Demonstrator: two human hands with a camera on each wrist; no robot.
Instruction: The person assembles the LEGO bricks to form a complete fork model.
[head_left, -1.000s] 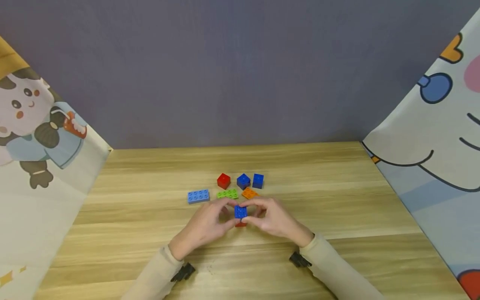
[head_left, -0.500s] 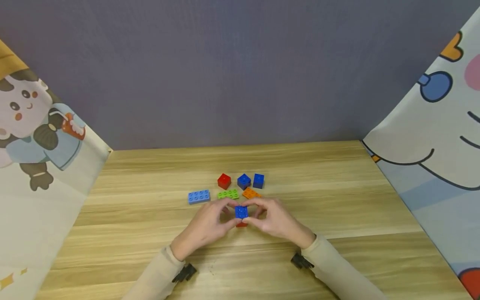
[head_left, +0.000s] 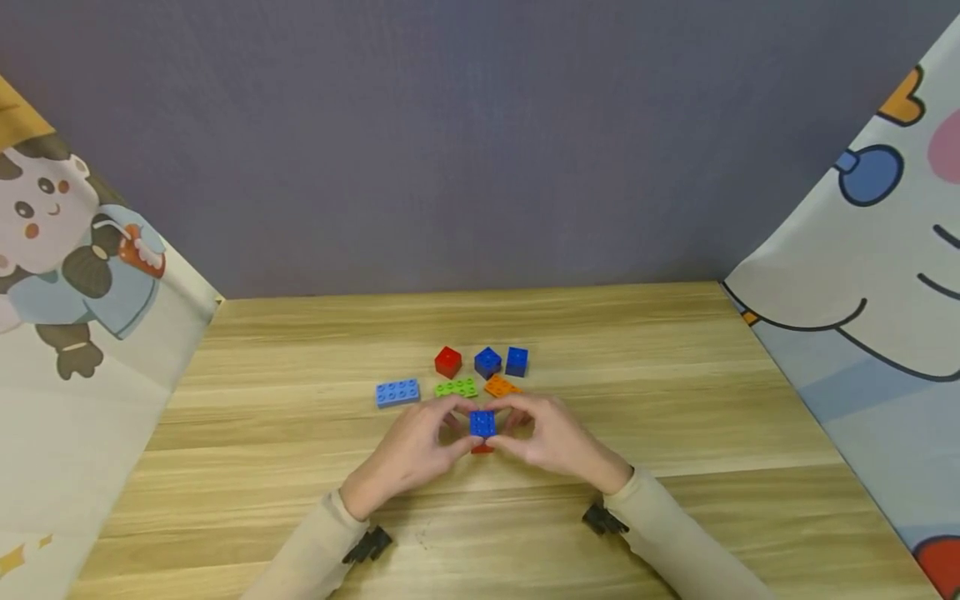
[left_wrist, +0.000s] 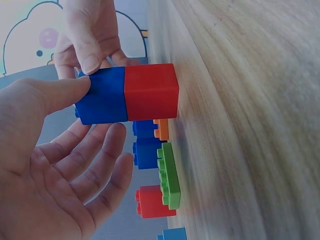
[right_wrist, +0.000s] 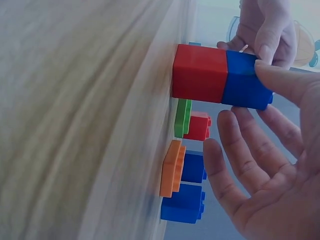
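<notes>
A blue toy brick (head_left: 482, 423) sits squarely on top of a red brick (left_wrist: 151, 92), and the two form a short upright stack on the table. My left hand (head_left: 415, 444) pinches the blue brick from the left, thumb on its near side. From the other side my right hand (head_left: 551, 439) pinches the same brick, its thumb (right_wrist: 280, 77) near the studded top. The red brick stands under the fingers, with its base at the wooden surface. In both wrist views the other fingers of each hand spread loosely beside the stack.
Beyond the hands lie a light blue brick (head_left: 397, 392), a flat green brick (head_left: 456, 388) and a flat orange brick (head_left: 502, 386). Farther back stand a loose red brick (head_left: 447, 362) and two blue ones (head_left: 487, 362). A grey wall panel (head_left: 480, 150) rises behind the wooden table (head_left: 300, 333).
</notes>
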